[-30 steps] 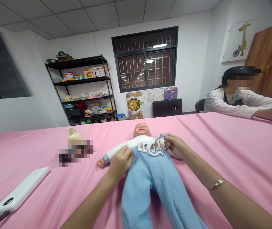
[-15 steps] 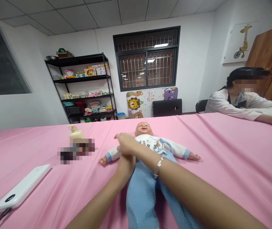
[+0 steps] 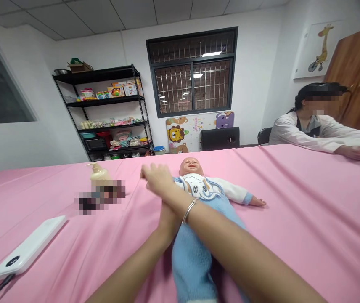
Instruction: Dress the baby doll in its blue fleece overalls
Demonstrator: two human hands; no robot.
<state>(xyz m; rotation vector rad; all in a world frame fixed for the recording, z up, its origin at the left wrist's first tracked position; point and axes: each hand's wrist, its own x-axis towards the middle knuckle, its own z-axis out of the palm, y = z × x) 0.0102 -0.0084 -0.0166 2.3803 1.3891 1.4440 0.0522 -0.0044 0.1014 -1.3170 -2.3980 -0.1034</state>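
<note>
Where the pink-covered desk (image 3: 293,235) is seen at far left, a white device (image 3: 30,248) is laid flat, with a black cable (image 3: 1,288) plugged into its near end. Farther back, a cream pump bottle (image 3: 99,171) is stood upright just beside a pixelated item (image 3: 104,198), and beyond the desk a black shelf (image 3: 98,75) is loaded with boxes (image 3: 123,90). Nearer the middle, the right hand (image 3: 158,179) is crossed over the left hand (image 3: 168,215), a silver bracelet (image 3: 189,211) being worn at its wrist. Its grip is partly curled; whether anything is held there cannot be told. The left hand is mostly hidden, so its grip cannot be told. On the middle of the desk, a doll (image 3: 191,166) is laid on its back, dressed in a white top (image 3: 235,191) and fleecy blue trousers (image 3: 191,265), partly covered by the right forearm (image 3: 230,244). At far right, a co-worker (image 3: 293,128) is seen with arms stretched over the desk.
</note>
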